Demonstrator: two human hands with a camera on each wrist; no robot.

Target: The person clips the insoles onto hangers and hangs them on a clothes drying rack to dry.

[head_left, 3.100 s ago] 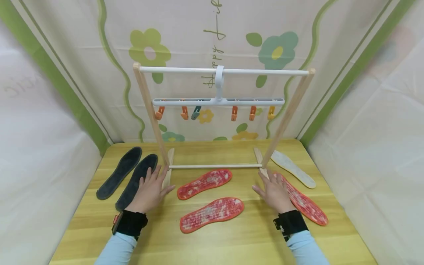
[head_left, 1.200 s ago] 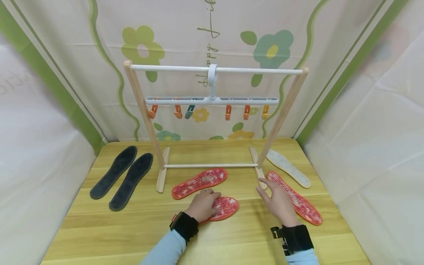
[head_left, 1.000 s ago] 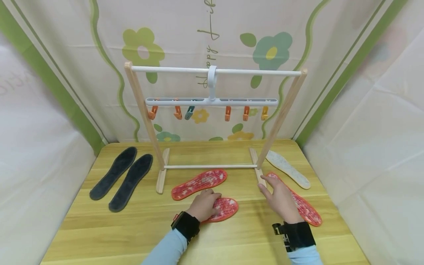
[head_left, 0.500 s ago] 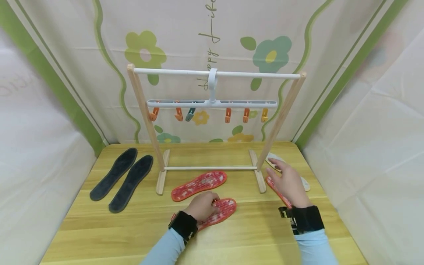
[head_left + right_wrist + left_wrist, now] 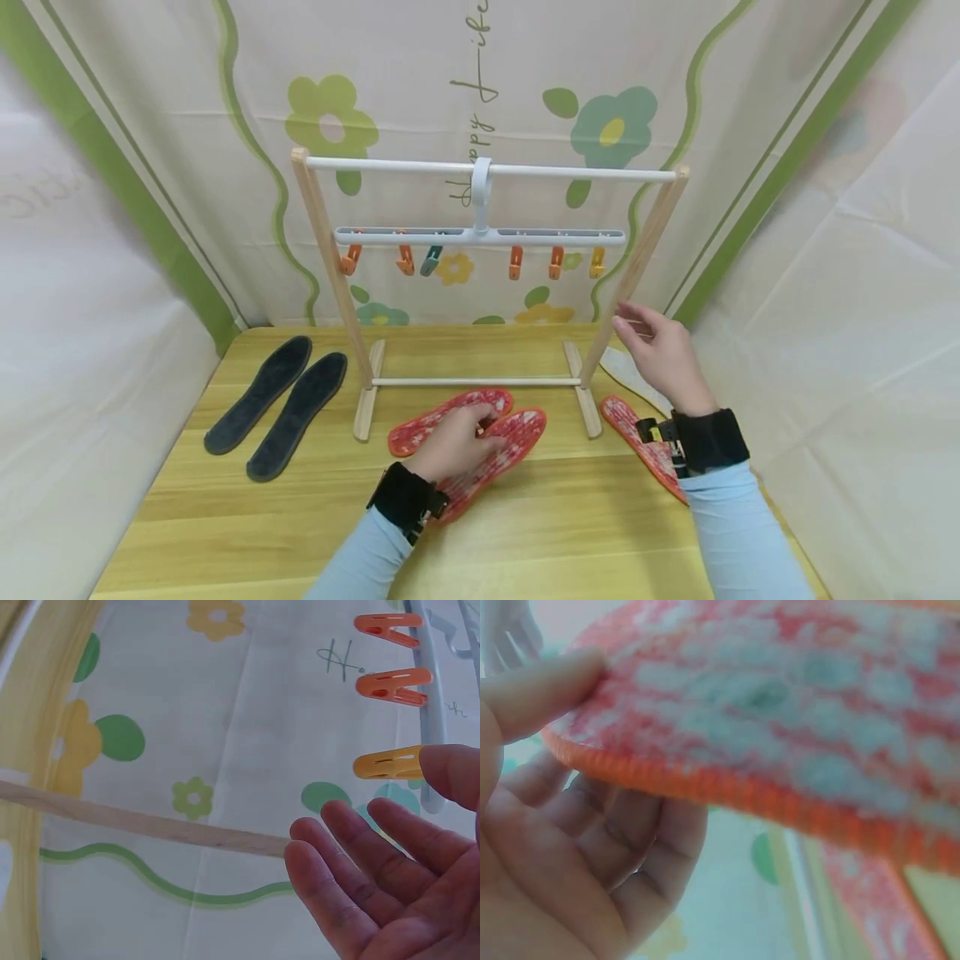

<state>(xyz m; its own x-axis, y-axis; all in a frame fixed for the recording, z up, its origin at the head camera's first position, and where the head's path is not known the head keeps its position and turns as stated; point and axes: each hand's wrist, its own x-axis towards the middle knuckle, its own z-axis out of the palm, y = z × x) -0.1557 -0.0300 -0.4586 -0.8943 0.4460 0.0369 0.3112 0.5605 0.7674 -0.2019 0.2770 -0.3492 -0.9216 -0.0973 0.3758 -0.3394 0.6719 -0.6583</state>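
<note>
My left hand (image 5: 453, 446) pinches a red-and-white insole (image 5: 506, 450) with orange edging, thumb on top and fingers beneath, as the left wrist view shows. The insole is tilted up and partly covers a second red insole (image 5: 420, 425) lying behind it. My right hand (image 5: 663, 354) is raised beside the right post of the wooden rack (image 5: 637, 267), fingers loosely bent with nothing in them. From the rack's top bar hangs a pale hanger (image 5: 480, 237) with several clips. In the right wrist view a yellow clip (image 5: 386, 763) overlaps the right thumb.
Two dark insoles (image 5: 296, 417) lie at the table's left. On the right, another red insole (image 5: 637, 442) and a white insole (image 5: 630, 375) lie partly hidden by the right arm. A flowered curtain (image 5: 420, 83) stands behind the rack.
The left hand went from beside the dark insoles to the front red insole, took hold and lifted it. The right hand rose from the rack's right foot to beside the post.
</note>
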